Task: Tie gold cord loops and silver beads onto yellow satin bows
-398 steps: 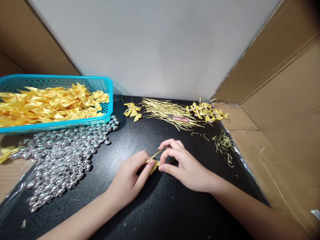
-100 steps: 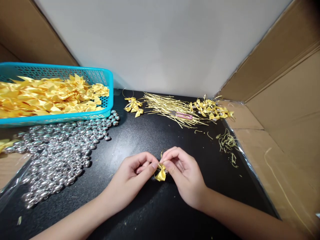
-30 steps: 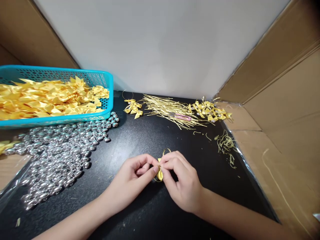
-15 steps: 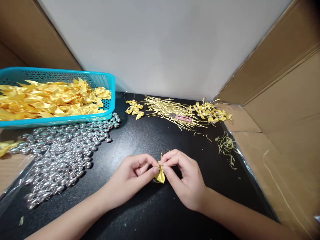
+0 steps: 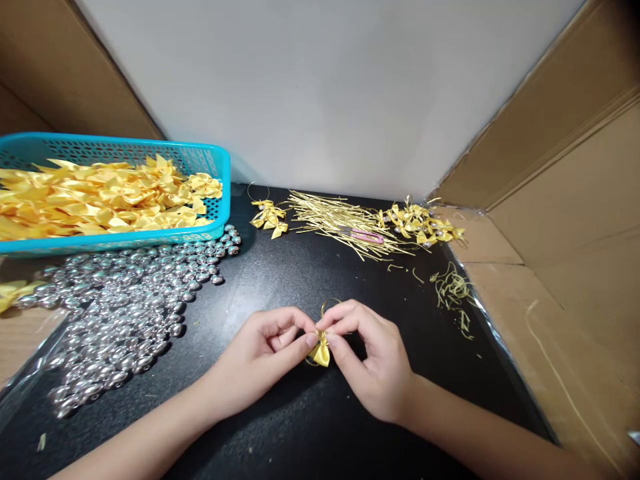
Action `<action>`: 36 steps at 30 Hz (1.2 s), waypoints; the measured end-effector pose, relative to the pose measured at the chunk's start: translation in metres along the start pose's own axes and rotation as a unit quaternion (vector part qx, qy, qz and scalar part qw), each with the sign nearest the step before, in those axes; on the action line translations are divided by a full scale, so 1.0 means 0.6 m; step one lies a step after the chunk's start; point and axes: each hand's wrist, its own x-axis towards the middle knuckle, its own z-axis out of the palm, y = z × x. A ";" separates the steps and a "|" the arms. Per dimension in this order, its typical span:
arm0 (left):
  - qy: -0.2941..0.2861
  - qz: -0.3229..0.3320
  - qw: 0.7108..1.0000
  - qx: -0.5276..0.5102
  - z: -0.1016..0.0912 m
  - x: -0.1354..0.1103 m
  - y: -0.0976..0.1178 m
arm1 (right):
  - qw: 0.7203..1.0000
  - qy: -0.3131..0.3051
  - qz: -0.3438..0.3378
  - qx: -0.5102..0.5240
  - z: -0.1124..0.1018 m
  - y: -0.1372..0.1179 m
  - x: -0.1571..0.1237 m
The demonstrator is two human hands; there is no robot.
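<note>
Near the middle of the black table, my left hand (image 5: 274,350) and my right hand (image 5: 373,353) meet over a small yellow ribbon bow (image 5: 321,355). Thumb and forefinger of each hand are pinched together at the top of the bow, so both hands are closed on it. A thin gold cord (image 5: 327,305) loops out above the fingertips, and part of a loop shows below the bow at its left. The fingertips hide the spot where cord and bow meet.
A blue basket (image 5: 226,200) of yellow bows stands at left, above many silver beads (image 5: 135,300). At the back lie gold cords (image 5: 325,217), a pink-handled tool (image 5: 367,236) and beaded bows (image 5: 420,223). Cord scraps (image 5: 453,290) lie right. Cardboard walls (image 5: 565,153) flank the table.
Almost nothing differs. Both hands keep their pinch on the bow, with only a very slight shift of the fingers and the bow.
</note>
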 end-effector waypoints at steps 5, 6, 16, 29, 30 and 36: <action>-0.005 -0.013 1.000 -0.002 0.000 0.001 -0.002 | 1.000 0.002 -0.004 -0.011 0.001 -0.001 -0.001; -0.005 -0.013 1.000 -0.003 0.000 0.001 -0.003 | 1.000 0.002 -0.006 -0.015 0.001 -0.001 -0.001; -0.004 -0.018 1.000 0.010 0.001 0.000 -0.006 | 0.997 -0.018 -0.041 -0.063 0.001 -0.002 -0.002; 0.002 -0.016 1.000 0.000 0.001 0.000 -0.003 | 0.998 -0.012 -0.036 -0.045 0.001 0.001 0.001; 0.003 -0.014 1.000 0.002 0.000 0.000 -0.004 | 0.999 -0.010 -0.025 -0.033 0.001 0.001 0.002; -0.002 0.002 1.000 0.021 -0.004 0.001 -0.003 | 0.996 -0.026 0.074 0.041 -0.002 0.007 0.008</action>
